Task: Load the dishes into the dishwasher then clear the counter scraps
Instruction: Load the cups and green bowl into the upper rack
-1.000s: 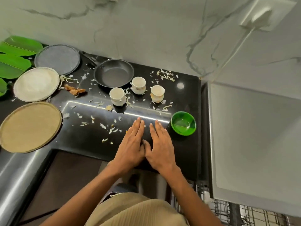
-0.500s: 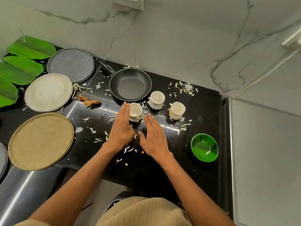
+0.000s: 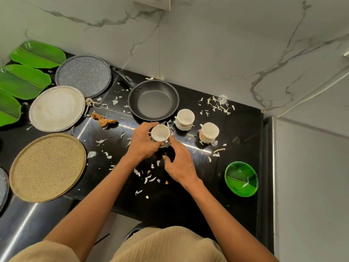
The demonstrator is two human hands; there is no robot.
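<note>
L hand curls round a white cup from its left side, fingers wrapped at the rim and wall. R hand comes at the same cup from the near-right: fingertips touch the cup's lower edge by the handle, thumb bent under; can't tell if it truly pinches the handle or just touches. Cup upright, mouth up, empty inside, at mid counter; can't tell if its base is on the top or just off it.

Just right of it, 2 more white cups: one w/ a thin dark line pattern, next to the pan; another w/ an orange smear on its side. Black frying pan behind the cups, handle pointing back-left twd the wall. Green bowl near the counter's right edge, well apart from the hands.

White peel scraps scattered over the black counter, thickest near the hands and by the back wall. Brown scrap left of the pan.

Left side: tan round plate, white plate, grey speckled plate, green leaf-shaped plates.
</note>
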